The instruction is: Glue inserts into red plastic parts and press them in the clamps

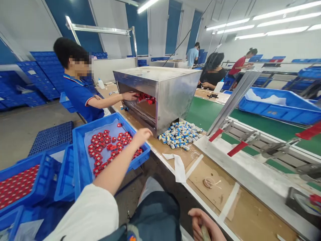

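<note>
Red parts (98, 155) in a blue tray (76, 157)

Nearest, the right hand (208, 223) curls round a pale thing (205, 233), too hidden to name. Farther on, the left hand (142, 137) hangs by the tray's corner, fingers bent; whether they pinch anything cannot be told. Red parts lie loose near it. If it bumps the rim, they could spill. Past that, blue-and-white blocks (179, 135) sit heaped beside a metal box (175, 97); a knock could scatter them. A co-worker's hand (129, 96) reaches inside.
</note>
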`<state>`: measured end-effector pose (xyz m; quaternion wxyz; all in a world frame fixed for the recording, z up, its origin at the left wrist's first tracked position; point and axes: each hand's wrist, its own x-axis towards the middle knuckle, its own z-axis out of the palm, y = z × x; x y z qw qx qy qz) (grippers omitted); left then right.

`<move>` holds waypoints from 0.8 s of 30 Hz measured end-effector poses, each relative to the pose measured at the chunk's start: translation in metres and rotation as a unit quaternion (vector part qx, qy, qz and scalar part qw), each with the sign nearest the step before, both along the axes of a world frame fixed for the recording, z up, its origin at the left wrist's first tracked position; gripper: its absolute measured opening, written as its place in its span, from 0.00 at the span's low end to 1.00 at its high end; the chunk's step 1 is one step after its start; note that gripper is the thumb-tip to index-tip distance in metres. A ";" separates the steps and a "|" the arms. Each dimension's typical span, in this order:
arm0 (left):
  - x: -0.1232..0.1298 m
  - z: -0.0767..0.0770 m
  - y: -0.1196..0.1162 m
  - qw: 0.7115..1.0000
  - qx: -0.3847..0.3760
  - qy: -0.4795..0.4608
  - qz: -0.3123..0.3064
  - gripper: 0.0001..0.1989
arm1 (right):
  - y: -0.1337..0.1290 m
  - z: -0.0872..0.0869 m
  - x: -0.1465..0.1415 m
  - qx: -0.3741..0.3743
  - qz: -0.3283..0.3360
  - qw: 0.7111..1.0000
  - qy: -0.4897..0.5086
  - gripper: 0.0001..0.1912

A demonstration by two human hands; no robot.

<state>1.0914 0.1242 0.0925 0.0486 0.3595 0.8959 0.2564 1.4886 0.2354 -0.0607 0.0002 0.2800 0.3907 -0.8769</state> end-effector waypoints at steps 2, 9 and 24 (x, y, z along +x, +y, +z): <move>-0.035 0.024 -0.030 0.996 -0.008 0.017 0.090 0.20 | -0.007 0.006 0.000 -0.023 -0.004 1.000 -0.013 0.30; -0.018 0.030 -0.024 0.994 -0.018 0.093 0.056 0.26 | 0.005 0.047 0.017 -0.076 -0.154 0.985 0.022 0.18; 0.089 -0.072 0.019 0.928 0.117 0.159 -0.316 0.14 | 0.038 0.061 0.077 0.017 -0.346 0.936 0.066 0.22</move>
